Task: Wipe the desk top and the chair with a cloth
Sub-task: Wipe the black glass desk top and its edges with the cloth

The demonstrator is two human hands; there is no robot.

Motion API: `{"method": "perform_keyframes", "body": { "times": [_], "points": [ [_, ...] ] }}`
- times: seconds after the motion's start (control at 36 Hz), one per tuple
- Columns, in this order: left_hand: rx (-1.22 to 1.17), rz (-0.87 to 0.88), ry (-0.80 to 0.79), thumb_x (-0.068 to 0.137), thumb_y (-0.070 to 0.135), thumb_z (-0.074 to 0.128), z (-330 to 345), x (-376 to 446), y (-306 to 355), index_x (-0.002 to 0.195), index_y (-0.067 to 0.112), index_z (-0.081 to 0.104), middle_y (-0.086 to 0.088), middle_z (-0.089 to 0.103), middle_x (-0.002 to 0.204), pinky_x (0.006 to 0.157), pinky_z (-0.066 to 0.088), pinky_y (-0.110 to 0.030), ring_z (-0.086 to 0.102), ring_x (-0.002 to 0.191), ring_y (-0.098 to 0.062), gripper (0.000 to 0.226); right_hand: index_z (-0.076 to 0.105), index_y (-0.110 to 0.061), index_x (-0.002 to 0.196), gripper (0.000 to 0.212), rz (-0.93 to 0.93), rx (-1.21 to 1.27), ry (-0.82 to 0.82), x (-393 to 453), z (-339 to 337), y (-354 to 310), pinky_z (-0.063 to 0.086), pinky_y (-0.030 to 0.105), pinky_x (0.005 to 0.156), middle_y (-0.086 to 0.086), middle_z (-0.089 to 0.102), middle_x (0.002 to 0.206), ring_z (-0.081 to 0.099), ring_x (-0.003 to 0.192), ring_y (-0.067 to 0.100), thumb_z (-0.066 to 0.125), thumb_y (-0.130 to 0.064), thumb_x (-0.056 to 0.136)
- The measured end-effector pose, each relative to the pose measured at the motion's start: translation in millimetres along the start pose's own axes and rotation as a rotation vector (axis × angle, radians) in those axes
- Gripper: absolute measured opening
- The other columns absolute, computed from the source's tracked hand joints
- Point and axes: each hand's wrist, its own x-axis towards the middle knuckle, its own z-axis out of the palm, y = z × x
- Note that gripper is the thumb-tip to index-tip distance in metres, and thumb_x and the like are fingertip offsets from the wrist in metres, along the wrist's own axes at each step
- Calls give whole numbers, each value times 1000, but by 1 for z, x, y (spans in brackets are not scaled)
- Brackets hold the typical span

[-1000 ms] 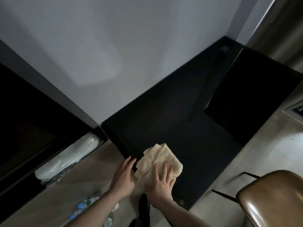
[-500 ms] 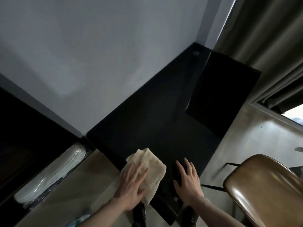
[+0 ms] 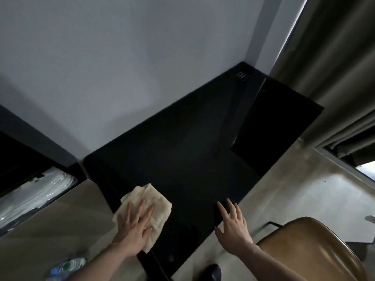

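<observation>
Cloth [image 3: 145, 211], cream and crumpled, lies on the near left edge of the black desk [image 3: 182, 159], pressed flat under the left hand [image 3: 133, 230], fingers spread, grip apart. The right hand [image 3: 233, 230] hovers open at the desk's near right edge, holding nothing. A brown chair [image 3: 316, 250] stands just right of it.

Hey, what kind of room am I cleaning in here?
Probably a hotel or guest room: a built-in black desk against the wall, a brown leather chair, heavy curtains at the window, and water bottles beside the desk.
</observation>
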Motion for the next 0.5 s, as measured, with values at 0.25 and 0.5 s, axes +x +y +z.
{"method": "perform_keyframes", "body": {
  "times": [0.25,0.5],
  "points": [
    [-132,-97,-81,106,51,21,-8,9,23,144,39,-34,7,-57,144,119,-3,-66,-45,138,-37,68,-3,-33,163,83,-7,-11,13,32,-40,26,6,48,127,1,-15,170,-16,156,32,52,-41,101],
    [-190,-218,-20,75,72,-32,-3,42,30,144,34,-41,-4,-50,151,109,7,-79,-36,139,-53,80,-4,-32,163,81,-12,-69,-20,78,-69,25,4,48,127,1,-17,170,-16,156,34,49,-44,102]
  ]
}}
